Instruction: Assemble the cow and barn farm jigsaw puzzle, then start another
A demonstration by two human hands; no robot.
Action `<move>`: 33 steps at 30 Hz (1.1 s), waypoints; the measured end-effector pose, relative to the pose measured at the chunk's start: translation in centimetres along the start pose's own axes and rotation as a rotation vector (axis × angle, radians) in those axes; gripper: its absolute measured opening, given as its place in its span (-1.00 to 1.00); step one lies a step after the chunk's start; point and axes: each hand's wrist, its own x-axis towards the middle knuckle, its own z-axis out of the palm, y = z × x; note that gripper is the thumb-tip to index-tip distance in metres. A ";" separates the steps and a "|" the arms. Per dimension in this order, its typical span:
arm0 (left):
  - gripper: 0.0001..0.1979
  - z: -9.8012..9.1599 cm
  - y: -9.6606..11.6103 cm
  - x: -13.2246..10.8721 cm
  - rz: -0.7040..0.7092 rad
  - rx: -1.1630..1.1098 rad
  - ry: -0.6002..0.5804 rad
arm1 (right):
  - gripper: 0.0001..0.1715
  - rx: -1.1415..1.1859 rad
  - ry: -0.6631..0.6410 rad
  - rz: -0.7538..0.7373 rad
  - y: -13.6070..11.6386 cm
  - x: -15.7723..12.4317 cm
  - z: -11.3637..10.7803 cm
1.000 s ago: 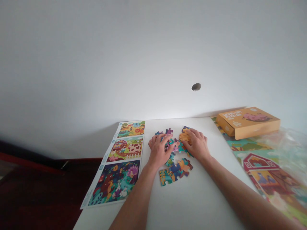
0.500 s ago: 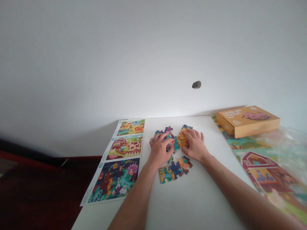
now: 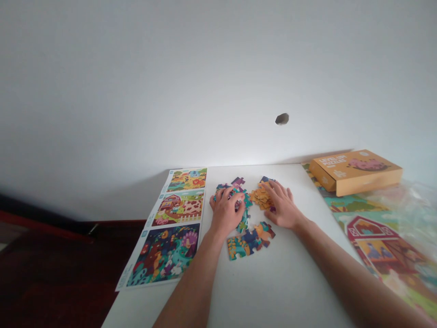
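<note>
My left hand (image 3: 226, 210) lies spread over a pile of teal and purple puzzle pieces (image 3: 244, 223), its fingers apart and bent onto them. To its right my right hand (image 3: 282, 205) rests with fingers apart on the right side of a heap of orange-backed pieces (image 3: 260, 197). The two heaps lie side by side. Nearer to me, a joined strip of puzzle pieces (image 3: 251, 241) in blue, teal and orange lies flat on the white table (image 3: 259, 287). What is under my left palm is hidden.
A sheet with three printed pictures (image 3: 145, 241) lies along the left edge. At the back right, an orange puzzle box (image 3: 358, 171) stands on a colourful farm picture (image 3: 375, 241), beside clear plastic wrapping (image 3: 409, 205). A wall with a hole rises behind.
My right hand has shifted slightly right, uncovering more of the orange-backed pieces. My left hand has moved slightly left over its pile. The view has shifted a little.
</note>
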 end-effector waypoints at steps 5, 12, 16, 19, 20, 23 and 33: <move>-0.77 0.2 -0.1 0.0 -0.011 0.013 0.004 | 0.11 -0.019 -0.111 -0.062 1.4 -0.2 -0.5; -0.76 -0.1 0.2 0.0 -0.036 0.045 -0.007 | 0.05 -0.087 -0.108 -0.055 1.0 0.3 -0.3; -0.77 -0.1 0.3 0.0 -0.085 0.074 -0.003 | -0.04 -0.109 -0.052 -0.029 0.6 0.7 -0.4; -0.77 0.0 0.2 0.1 -0.107 0.090 0.010 | -0.20 -0.110 0.003 -0.058 0.6 0.8 -0.5; -0.77 0.1 0.1 0.1 -0.107 0.092 0.012 | -0.25 -0.105 0.019 -0.077 0.5 0.9 -0.5; -0.76 0.2 0.0 0.1 -0.102 0.096 0.017 | -0.38 -0.076 0.046 -0.141 0.3 0.8 -0.5; -0.77 0.1 0.2 0.0 -0.113 0.087 0.024 | -0.32 -0.098 0.063 -0.156 -0.1 0.9 -0.2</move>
